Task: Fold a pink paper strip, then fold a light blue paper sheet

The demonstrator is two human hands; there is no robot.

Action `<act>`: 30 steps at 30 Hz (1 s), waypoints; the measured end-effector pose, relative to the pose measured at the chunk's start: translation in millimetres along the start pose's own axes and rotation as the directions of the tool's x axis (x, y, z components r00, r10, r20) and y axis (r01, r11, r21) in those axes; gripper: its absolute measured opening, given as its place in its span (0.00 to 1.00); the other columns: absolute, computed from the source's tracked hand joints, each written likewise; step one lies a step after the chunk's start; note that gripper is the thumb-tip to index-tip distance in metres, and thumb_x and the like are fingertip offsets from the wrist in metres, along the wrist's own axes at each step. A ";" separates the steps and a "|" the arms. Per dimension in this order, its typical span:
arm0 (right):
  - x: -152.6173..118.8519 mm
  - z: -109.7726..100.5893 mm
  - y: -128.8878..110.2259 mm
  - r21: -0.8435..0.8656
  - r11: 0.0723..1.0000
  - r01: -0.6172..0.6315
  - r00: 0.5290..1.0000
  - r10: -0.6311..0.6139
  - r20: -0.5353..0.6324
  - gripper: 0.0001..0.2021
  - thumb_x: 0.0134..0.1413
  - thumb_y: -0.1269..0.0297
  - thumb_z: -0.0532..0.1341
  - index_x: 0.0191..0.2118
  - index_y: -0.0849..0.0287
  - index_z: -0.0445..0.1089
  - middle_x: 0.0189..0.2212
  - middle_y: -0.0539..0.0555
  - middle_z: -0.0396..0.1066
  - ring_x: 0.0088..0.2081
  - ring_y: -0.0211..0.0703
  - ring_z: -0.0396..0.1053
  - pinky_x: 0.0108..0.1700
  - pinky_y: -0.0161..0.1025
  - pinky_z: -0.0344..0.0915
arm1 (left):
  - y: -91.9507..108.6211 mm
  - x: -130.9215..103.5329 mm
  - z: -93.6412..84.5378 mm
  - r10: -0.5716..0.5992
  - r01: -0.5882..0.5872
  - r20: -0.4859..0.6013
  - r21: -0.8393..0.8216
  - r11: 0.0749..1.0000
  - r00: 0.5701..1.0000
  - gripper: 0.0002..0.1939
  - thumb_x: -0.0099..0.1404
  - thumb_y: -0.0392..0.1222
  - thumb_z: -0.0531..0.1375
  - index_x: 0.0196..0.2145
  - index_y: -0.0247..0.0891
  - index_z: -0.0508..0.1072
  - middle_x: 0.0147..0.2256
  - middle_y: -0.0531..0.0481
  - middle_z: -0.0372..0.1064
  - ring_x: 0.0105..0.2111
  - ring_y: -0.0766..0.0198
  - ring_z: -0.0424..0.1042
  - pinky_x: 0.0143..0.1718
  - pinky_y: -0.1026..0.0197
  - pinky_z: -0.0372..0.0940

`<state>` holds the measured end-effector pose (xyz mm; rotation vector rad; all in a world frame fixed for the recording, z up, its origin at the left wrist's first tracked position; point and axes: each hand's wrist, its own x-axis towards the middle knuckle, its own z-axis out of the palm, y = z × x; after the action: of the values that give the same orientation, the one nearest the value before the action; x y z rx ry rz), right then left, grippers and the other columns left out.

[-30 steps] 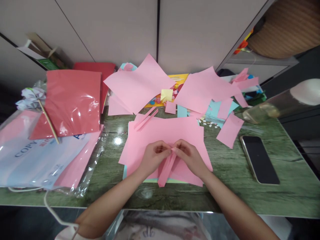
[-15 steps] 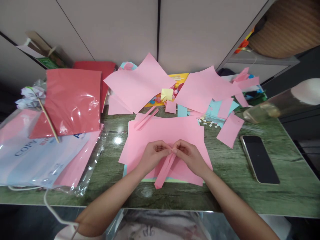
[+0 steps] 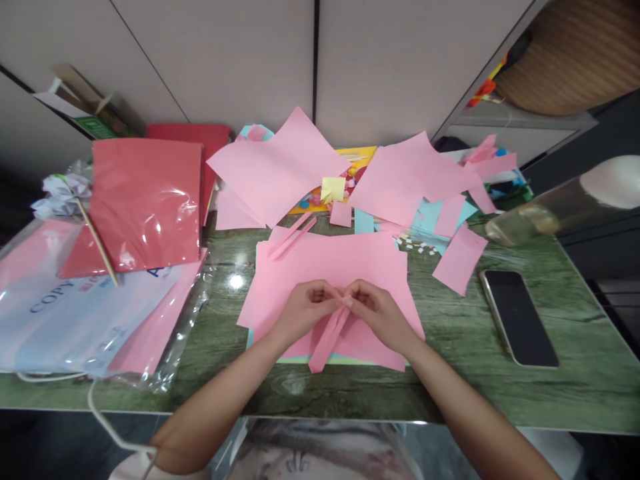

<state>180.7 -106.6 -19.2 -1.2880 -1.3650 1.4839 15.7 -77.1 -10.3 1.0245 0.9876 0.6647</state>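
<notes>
A folded pink paper strip (image 3: 327,340) slants down and left from my fingertips, over a stack of pink sheets (image 3: 295,267). My left hand (image 3: 313,307) pinches its upper end between thumb and fingers. Right beside it, my right hand (image 3: 373,308) is closed on the same end, and the fingertips of both hands nearly touch. Fingers partly hide that end of the strip. Two thin folded pink strips (image 3: 293,240) lie on the stack's upper left corner.
Bagged red and pink paper (image 3: 145,200) lies at the left, with a stick-stemmed paper flower (image 3: 63,190). Loose pink sheets (image 3: 285,163) lie at the back. A phone (image 3: 520,320) and a clear bottle (image 3: 555,203) are on the right of the green table (image 3: 465,393).
The lower end of the held strip has risen slightly. Both hands keep nearly the same place and pinch.
</notes>
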 end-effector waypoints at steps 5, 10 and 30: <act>-1.0 1.2 -1.3 -0.027 1.000 -0.002 1.000 0.002 -0.010 0.08 0.55 0.60 0.57 0.29 0.57 0.62 0.25 0.47 0.59 0.29 0.36 0.57 0.32 0.34 0.55 | -0.2 0.6 -2.4 0.007 -0.007 0.002 -0.035 0.999 1.000 0.06 0.52 0.39 0.63 0.23 0.34 0.72 0.22 0.53 0.67 0.26 0.68 0.64 0.30 0.65 0.58; -1.0 0.5 -3.0 -0.004 1.000 -0.010 1.000 0.010 -0.004 0.10 0.54 0.57 0.57 0.29 0.57 0.62 0.26 0.48 0.59 0.30 0.37 0.57 0.33 0.35 0.56 | -2.0 0.8 -0.3 0.011 -0.011 -0.006 -0.022 1.000 1.000 0.06 0.53 0.40 0.62 0.24 0.34 0.71 0.23 0.53 0.67 0.26 0.67 0.64 0.32 0.63 0.58; -1.6 1.9 -5.2 -0.238 0.970 0.041 0.995 -0.062 -0.079 0.10 0.57 0.60 0.54 0.27 0.57 0.62 0.23 0.47 0.60 0.28 0.37 0.58 0.32 0.34 0.54 | -3.8 1.0 2.5 0.042 -0.045 0.031 0.113 0.993 0.999 0.07 0.55 0.39 0.59 0.23 0.35 0.67 0.22 0.55 0.61 0.25 0.69 0.59 0.28 0.65 0.54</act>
<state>178.6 -107.7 -14.0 -1.4345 -1.5414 1.2436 18.4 -78.7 -13.7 1.1551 0.9892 0.6340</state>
